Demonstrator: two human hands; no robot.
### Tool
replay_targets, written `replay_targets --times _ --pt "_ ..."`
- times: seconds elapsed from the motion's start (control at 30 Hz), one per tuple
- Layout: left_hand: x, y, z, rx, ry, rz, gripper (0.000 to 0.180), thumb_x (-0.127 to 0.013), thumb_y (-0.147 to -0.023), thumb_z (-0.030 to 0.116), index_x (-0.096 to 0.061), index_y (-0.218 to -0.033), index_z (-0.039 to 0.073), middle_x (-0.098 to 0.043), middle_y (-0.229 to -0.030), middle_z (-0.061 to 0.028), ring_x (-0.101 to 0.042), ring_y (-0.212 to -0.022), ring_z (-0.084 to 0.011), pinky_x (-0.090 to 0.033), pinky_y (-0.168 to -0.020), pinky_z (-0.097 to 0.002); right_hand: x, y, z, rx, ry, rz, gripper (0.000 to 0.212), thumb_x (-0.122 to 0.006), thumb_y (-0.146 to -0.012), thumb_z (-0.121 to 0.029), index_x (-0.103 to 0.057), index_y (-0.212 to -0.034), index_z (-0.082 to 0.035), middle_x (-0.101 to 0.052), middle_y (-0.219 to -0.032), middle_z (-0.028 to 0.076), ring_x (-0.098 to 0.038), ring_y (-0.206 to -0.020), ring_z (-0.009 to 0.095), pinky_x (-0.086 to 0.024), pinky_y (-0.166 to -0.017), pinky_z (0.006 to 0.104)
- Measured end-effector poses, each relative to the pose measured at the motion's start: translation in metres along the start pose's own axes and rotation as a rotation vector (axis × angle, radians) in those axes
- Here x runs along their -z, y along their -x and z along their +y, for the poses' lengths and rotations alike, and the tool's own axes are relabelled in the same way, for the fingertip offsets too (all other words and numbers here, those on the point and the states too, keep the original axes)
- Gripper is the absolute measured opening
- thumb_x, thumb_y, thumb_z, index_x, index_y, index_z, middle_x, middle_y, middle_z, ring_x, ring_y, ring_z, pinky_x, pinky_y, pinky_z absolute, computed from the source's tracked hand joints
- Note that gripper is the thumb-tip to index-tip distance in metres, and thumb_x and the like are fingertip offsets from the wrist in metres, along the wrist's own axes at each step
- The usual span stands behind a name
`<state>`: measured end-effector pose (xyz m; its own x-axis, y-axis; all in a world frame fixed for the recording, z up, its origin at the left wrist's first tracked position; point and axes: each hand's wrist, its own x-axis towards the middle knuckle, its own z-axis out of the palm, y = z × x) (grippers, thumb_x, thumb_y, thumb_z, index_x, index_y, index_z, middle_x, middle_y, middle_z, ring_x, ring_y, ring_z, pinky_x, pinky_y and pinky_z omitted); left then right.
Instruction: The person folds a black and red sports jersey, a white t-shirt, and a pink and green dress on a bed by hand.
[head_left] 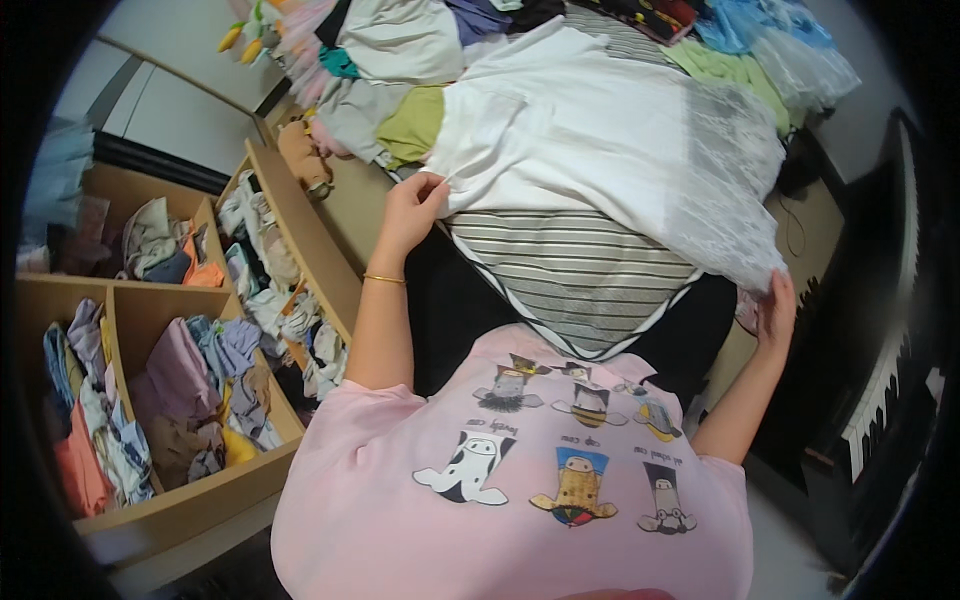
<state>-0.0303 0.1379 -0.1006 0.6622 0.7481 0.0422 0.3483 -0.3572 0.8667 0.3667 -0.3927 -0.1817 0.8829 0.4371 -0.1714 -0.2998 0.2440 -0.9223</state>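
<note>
One white garment (580,130) lay over one striped cover (570,270) — two hands on it, the left hand (412,212) pinching one edge, the right hand's (775,312) fingers grasping the lace. One piano (885,400) stood off right.

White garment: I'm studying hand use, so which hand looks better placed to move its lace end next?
Probably the right hand: it is at the lace end of the white garment, while the left hand pinches the opposite, plain end.
</note>
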Motion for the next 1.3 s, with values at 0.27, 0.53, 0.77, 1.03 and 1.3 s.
replay_targets --times 0.27,0.53,0.77,1.03,1.3 --pt "0.009 0.011 -0.011 -0.035 0.331 0.054 0.02 -0.063 -0.105 0.022 -0.063 -0.111 0.002 -0.06 -0.093 0.0057 -0.053 -0.081 -0.003 -0.043 -0.069 -0.0199 0.0 -0.004 -0.006 0.102 0.165 0.119 0.037 -0.061 -0.105 -0.024 -0.06 -0.133 0.0 -0.069 -0.123 0.01 -0.066 -0.109 0.02 -0.052 -0.094 0.0348" --pt "0.003 0.033 -0.012 0.025 0.102 0.009 0.018 -0.066 -0.101 0.018 -0.061 -0.093 0.003 -0.048 -0.075 0.008 -0.04 -0.068 -0.0025 -0.034 -0.06 -0.0216 -0.021 0.008 -0.006 0.092 0.236 0.118 0.03 -0.064 -0.104 -0.021 -0.065 -0.125 0.001 -0.07 -0.115 0.004 -0.062 -0.102 0.011 -0.047 -0.091 0.0261" --pt "0.056 0.102 0.02 0.232 -0.028 -0.294 0.016 -0.065 -0.1 0.017 -0.062 -0.093 0.003 -0.05 -0.07 0.006 -0.045 -0.06 -0.0038 -0.038 -0.052 -0.0238 -0.011 0.073 -0.022 0.087 0.348 0.139 0.023 -0.06 -0.105 -0.017 -0.065 -0.116 0.003 -0.067 -0.11 0.004 -0.06 -0.099 0.01 -0.047 -0.089 0.0244" --pt "-0.001 0.106 0.029 0.035 -0.121 0.079 0.025 -0.075 -0.092 0.022 -0.067 -0.101 -0.001 -0.067 -0.078 -0.0061 -0.06 -0.07 -0.0146 -0.05 -0.067 -0.0298 -0.035 0.089 -0.003 0.412 1.229 0.395 0.044 -0.071 -0.096 -0.02 -0.06 -0.134 0.0 -0.063 -0.126 0.017 -0.062 -0.113 0.028 -0.049 -0.1 0.0374" --pt "-0.024 0.064 0.024 0.073 -0.216 0.001 0.021 -0.075 -0.091 0.017 -0.066 -0.098 -0.001 -0.06 -0.077 -0.004 -0.054 -0.069 -0.0133 -0.047 -0.068 -0.029 -0.219 0.094 -0.018 0.672 1.191 -0.364 0.021 -0.07 -0.087 -0.015 -0.07 -0.105 -0.005 -0.065 -0.102 0.013 -0.06 -0.104 0.033 -0.046 -0.093 0.0423"
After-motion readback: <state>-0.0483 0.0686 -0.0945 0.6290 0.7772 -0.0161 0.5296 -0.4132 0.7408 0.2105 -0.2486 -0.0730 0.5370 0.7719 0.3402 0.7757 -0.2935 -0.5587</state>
